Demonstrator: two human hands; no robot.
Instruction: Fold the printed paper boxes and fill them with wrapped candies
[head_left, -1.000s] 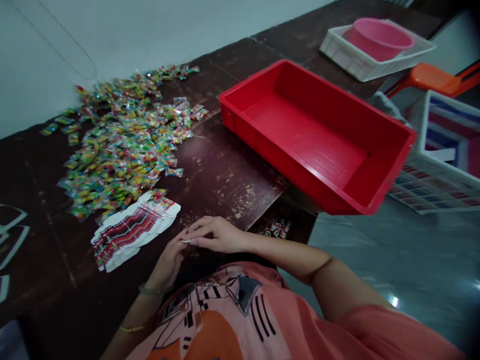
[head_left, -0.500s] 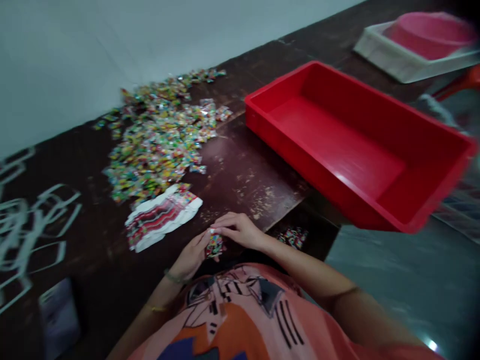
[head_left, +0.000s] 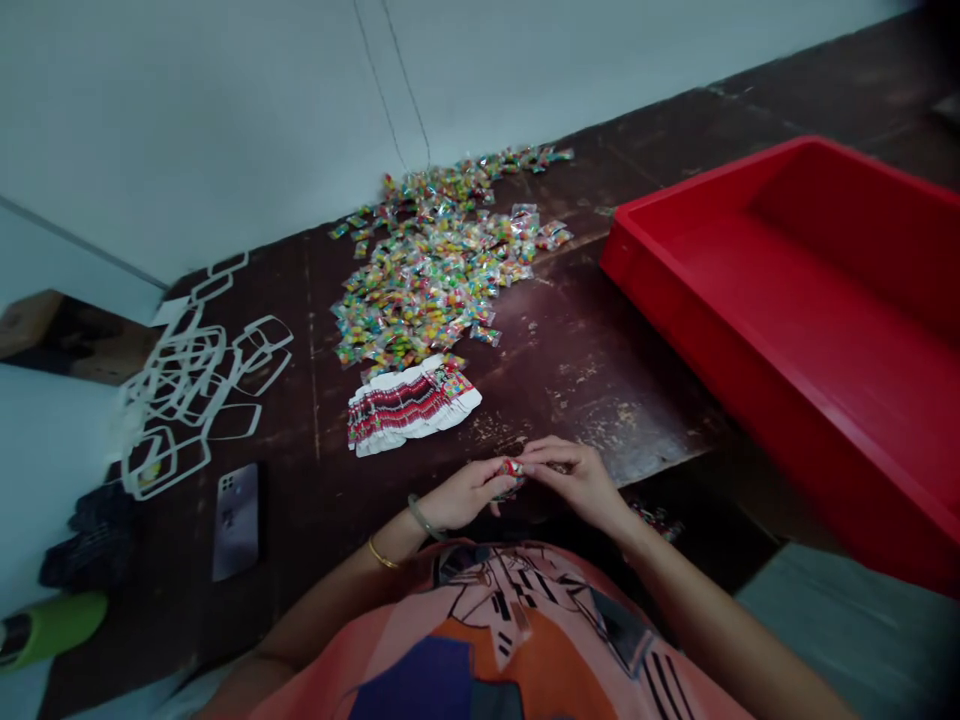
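Note:
Close to my body, both hands meet over a small printed carton (head_left: 511,468) at the table's front edge. My left hand (head_left: 466,494) is closed around its left side, thumb lying across it. The fingers of my right hand (head_left: 576,482) pinch its upper right end. Most of the carton is hidden by fingers; a red and white end shows. Just beyond my left hand lies a fanned stack of flat printed cartons (head_left: 412,408), white at the edges. Behind it spreads a heap of small clear packets with colourful contents (head_left: 431,275).
A big red bin (head_left: 697,330) stands at the right, jutting past the table edge. More printed pieces (head_left: 656,520) lie low beside my right forearm. To the left are white loop frames (head_left: 206,385), a phone (head_left: 237,522), a cardboard box (head_left: 79,335) and a green bottle (head_left: 64,628).
My view has swung left, so everything sits further right. My fingers now cover more of the carton, and its patterned face is largely hidden.

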